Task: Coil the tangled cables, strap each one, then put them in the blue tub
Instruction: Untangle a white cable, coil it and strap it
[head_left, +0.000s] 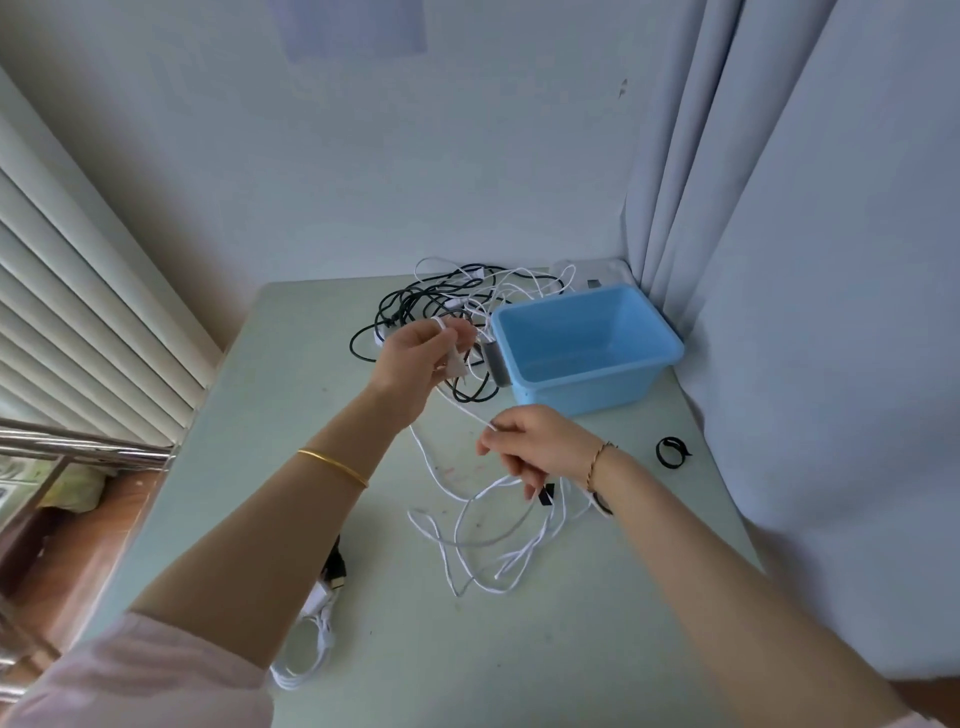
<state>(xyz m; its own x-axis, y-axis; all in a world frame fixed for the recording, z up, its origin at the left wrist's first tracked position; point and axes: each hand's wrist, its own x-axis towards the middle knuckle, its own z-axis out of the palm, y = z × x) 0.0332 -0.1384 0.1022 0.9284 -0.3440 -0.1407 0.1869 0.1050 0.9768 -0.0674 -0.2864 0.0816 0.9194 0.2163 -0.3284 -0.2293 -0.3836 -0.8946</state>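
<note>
While the left hand (415, 358) is raised at the centre of the frame, its fingers curl round one end of a white cable (470, 413), with a turn of it looped over the fingertips. The right hand (530, 441), just below and to the right, pinches the same cable between thumb and forefinger. A short stretch runs taut between the two hands. The rest lies in loose, crossing loops on the pale green table (571, 649), below the right hand toward lower centre.

Right of centre the blue tub (582, 395) stands on the table with nothing visible inside. Just to its upper left, touching its side, lies a tangle of black and white cables (436, 299). A roll of black strap (661, 453) sits at the right edge of the table, apart from the tub. A short black strap piece (546, 493) lies just under the right hand's fingers.

At lower left, partly hidden by the left forearm, a second white cable (306, 654) lies bunched beside a black plug (336, 566). A pale curtain (831, 312) fills the right of the frame and slatted blinds (78, 312) the left.
</note>
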